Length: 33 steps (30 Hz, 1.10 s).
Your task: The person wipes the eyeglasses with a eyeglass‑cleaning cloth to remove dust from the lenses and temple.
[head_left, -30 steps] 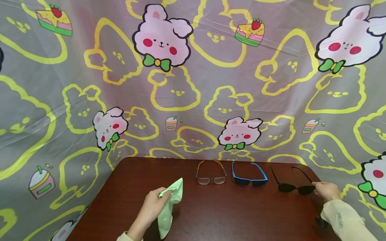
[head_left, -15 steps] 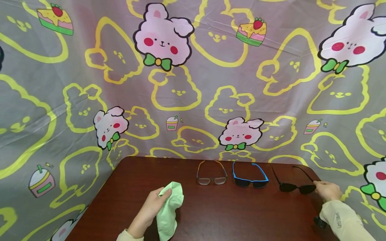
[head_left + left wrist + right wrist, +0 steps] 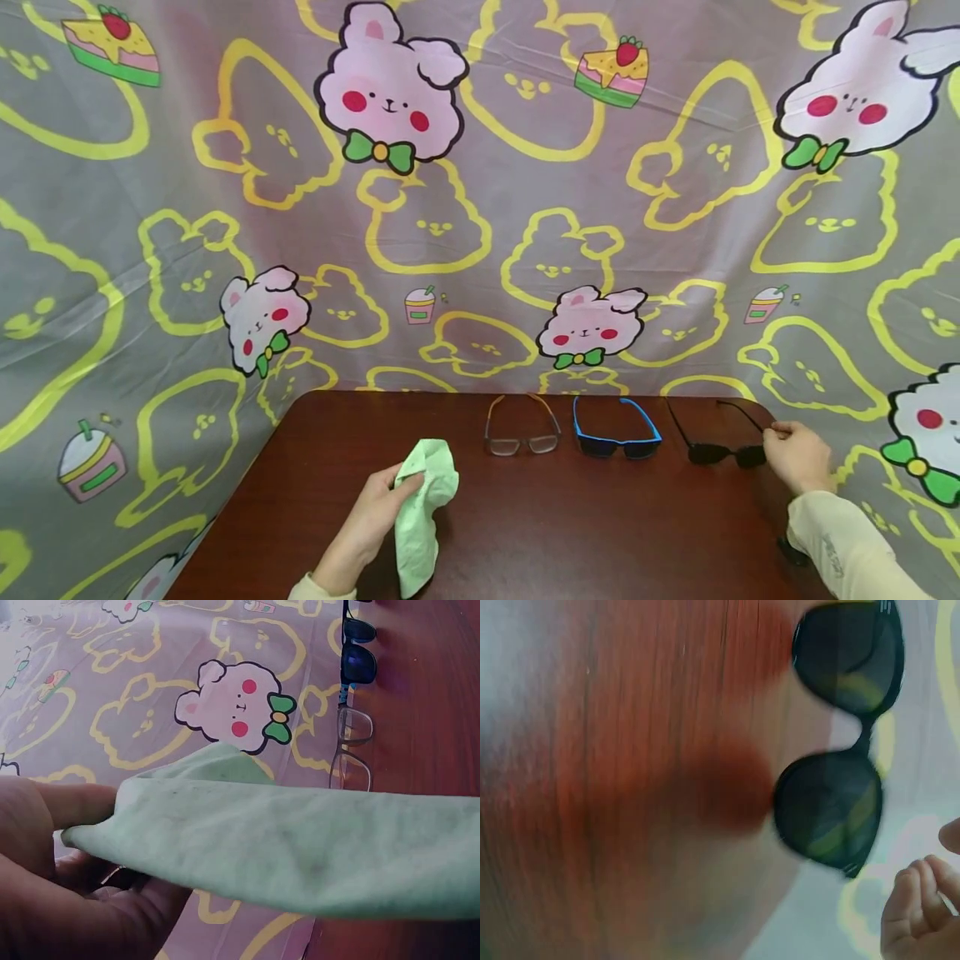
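My left hand (image 3: 378, 508) pinches a pale green cloth (image 3: 423, 521) between thumb and fingers above the table. In the left wrist view the cloth (image 3: 277, 844) stretches rightward from the fingers. Black sunglasses (image 3: 723, 454) sit at the table's far right, arms unfolded toward the wall. My right hand (image 3: 798, 458) is at their right hinge, overlapping it in the head view. In the right wrist view, its bent fingers (image 3: 907, 900) and thumb show a gap between them, beside the sunglasses (image 3: 829, 806); contact cannot be told.
Clear-lens glasses (image 3: 522, 446) and blue-framed sunglasses (image 3: 618, 447) stand in a row left of the black pair, along the back of the brown table (image 3: 540, 533). A patterned curtain (image 3: 450, 242) closes off the back and sides. A dark object (image 3: 792, 552) shows partly beneath the right sleeve.
My right hand has shifted slightly forward and left at the black sunglasses. The green cloth has turned and spread wider in my left hand. The head view has shifted a little.
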Each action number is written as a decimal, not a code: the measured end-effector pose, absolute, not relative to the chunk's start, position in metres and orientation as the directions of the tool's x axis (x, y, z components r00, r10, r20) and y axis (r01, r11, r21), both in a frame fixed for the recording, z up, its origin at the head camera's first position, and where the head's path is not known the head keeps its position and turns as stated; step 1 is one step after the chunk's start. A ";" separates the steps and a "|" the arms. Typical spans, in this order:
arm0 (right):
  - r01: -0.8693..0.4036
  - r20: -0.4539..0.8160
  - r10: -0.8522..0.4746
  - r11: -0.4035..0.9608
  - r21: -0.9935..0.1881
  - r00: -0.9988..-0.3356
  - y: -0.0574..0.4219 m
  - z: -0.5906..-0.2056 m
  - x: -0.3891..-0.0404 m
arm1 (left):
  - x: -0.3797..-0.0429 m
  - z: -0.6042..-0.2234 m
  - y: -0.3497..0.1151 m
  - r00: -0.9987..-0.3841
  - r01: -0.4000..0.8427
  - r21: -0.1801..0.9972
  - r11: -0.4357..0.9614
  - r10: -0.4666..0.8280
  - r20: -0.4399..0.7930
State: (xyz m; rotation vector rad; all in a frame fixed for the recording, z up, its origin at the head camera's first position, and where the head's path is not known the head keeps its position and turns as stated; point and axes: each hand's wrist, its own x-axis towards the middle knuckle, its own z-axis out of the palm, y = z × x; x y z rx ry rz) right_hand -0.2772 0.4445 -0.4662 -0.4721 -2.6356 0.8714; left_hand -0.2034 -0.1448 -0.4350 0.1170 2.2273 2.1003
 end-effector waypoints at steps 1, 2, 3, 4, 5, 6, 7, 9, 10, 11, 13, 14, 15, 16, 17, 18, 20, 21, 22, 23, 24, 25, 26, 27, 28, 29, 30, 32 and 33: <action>0.162 0.245 0.369 0.789 -0.593 -0.897 0.439 -0.466 -0.277 | -0.203 -0.434 -0.144 -0.994 -0.003 0.999 0.053 0.107 -0.008; 0.117 0.284 0.328 0.814 -0.569 -0.901 0.433 -0.465 -0.276 | -0.203 -0.434 -0.144 -0.995 -0.008 0.999 0.051 0.103 -0.013; 0.063 0.321 0.278 0.836 -0.545 -0.905 0.426 -0.465 -0.276 | -0.202 -0.433 -0.144 -0.995 -0.012 0.999 0.051 0.099 -0.017; 0.011 0.353 0.227 0.853 -0.522 -0.908 0.420 -0.464 -0.276 | -0.201 -0.432 -0.143 -0.995 -0.016 0.999 0.048 0.093 -0.021; -0.041 0.379 0.173 0.868 -0.494 -0.909 0.413 -0.464 -0.276 | -0.201 -0.431 -0.143 -0.996 -0.021 0.999 0.042 0.088 -0.025; -0.084 0.394 0.123 0.879 -0.470 -0.911 0.406 -0.464 -0.276 | -0.201 -0.430 -0.143 -0.996 -0.027 0.999 0.036 0.083 -0.030; -0.126 0.413 0.076 0.889 -0.441 -0.908 0.400 -0.464 -0.276 | -0.200 -0.430 -0.143 -0.996 -0.031 0.999 0.030 0.079 -0.033; -0.190 0.433 -0.004 0.901 -0.389 -0.902 0.387 -0.465 -0.276 | -0.200 -0.430 -0.143 -0.996 -0.034 0.999 0.025 0.078 -0.036; -0.215 0.435 -0.037 0.905 -0.367 -0.900 0.381 -0.465 -0.276 | -0.200 -0.430 -0.143 -0.996 -0.035 0.999 0.023 0.079 -0.037; -0.238 0.437 -0.070 0.909 -0.342 -0.897 0.376 -0.466 -0.277 | -0.200 -0.429 -0.143 -0.996 -0.040 0.999 0.019 0.085 -0.041; -0.272 0.447 -0.117 0.915 -0.299 -0.887 0.366 -0.468 -0.278 | -0.200 -0.429 -0.143 -0.994 -0.045 0.999 0.011 0.097 -0.046; -0.285 0.448 -0.135 0.915 -0.286 -0.884 0.362 -0.468 -0.279 | -0.199 -0.429 -0.143 -0.993 -0.045 0.999 0.007 0.105 -0.046; -0.295 0.451 -0.150 0.916 -0.273 -0.880 0.358 -0.468 -0.279 | -0.199 -0.430 -0.143 -0.993 -0.046 0.999 0.000 0.113 -0.045; -0.304 0.455 -0.162 0.917 -0.258 -0.876 0.355 -0.468 -0.280 | -0.199 -0.430 -0.143 -0.991 -0.049 0.999 -0.009 0.122 -0.047; -0.311 0.457 -0.174 0.918 -0.244 -0.872 0.352 -0.469 -0.280 | -0.199 -0.430 -0.143 -0.990 -0.050 0.999 -0.015 0.130 -0.048; -0.317 0.455 -0.184 0.919 -0.235 -0.871 0.350 -0.469 -0.280 | -0.198 -0.430 -0.143 -0.990 -0.050 0.999 -0.019 0.135 -0.047; -0.329 0.450 -0.204 0.919 -0.219 -0.869 0.346 -0.470 -0.283 | -0.199 -0.430 -0.144 -0.989 -0.053 0.998 -0.025 0.142 -0.049; -0.335 0.445 -0.215 0.918 -0.211 -0.869 0.345 -0.471 -0.285 | -0.199 -0.430 -0.145 -0.988 -0.056 0.998 -0.024 0.145 -0.052; -0.342 0.441 -0.226 0.918 -0.203 -0.869 0.344 -0.472 -0.286 | -0.199 -0.430 -0.145 -0.988 -0.057 0.998 -0.021 0.148 -0.053; -0.346 0.434 -0.234 0.917 -0.200 -0.870 0.343 -0.474 -0.288 | -0.199 -0.430 -0.145 -0.987 -0.060 0.998 -0.019 0.149 -0.056; -0.351 0.429 -0.241 0.915 -0.197 -0.871 0.342 -0.475 -0.289 | -0.199 -0.430 -0.146 -0.987 -0.064 0.998 -0.018 0.151 -0.061; -0.355 0.424 -0.248 0.915 -0.192 -0.871 0.342 -0.477 -0.290 | -0.199 -0.431 -0.146 -0.986 -0.065 0.998 -0.016 0.152 -0.062; -0.358 0.421 -0.256 0.915 -0.185 -0.870 0.341 -0.478 -0.291 | -0.199 -0.431 -0.146 -0.986 -0.068 0.998 -0.014 0.154 -0.065; -0.361 0.416 -0.262 0.915 -0.180 -0.871 0.340 -0.479 -0.292 | -0.199 -0.431 -0.147 -0.986 -0.068 0.998 -0.011 0.153 -0.066; -0.363 0.412 -0.266 0.915 -0.176 -0.871 0.339 -0.481 -0.293 | -0.199 -0.431 -0.147 -0.986 -0.070 0.997 -0.011 0.154 -0.068; -0.368 0.411 -0.274 0.914 -0.169 -0.869 0.339 -0.481 -0.293 | -0.199 -0.431 -0.146 -0.985 -0.074 0.997 -0.010 0.157 -0.072; -0.375 0.412 -0.284 0.913 -0.160 -0.866 0.338 -0.482 -0.294 | -0.199 -0.431 -0.146 -0.985 -0.077 0.997 -0.008 0.157 -0.075; -0.389 0.418 -0.303 0.911 -0.138 -0.857 0.337 -0.484 -0.295 | -0.199 -0.430 -0.146 -0.984 -0.087 0.996 -0.008 0.159 -0.084; -0.396 0.421 -0.311 0.909 -0.129 -0.852 0.337 -0.485 -0.296 | -0.199 -0.430 -0.146 -0.984 -0.088 0.996 -0.007 0.155 -0.086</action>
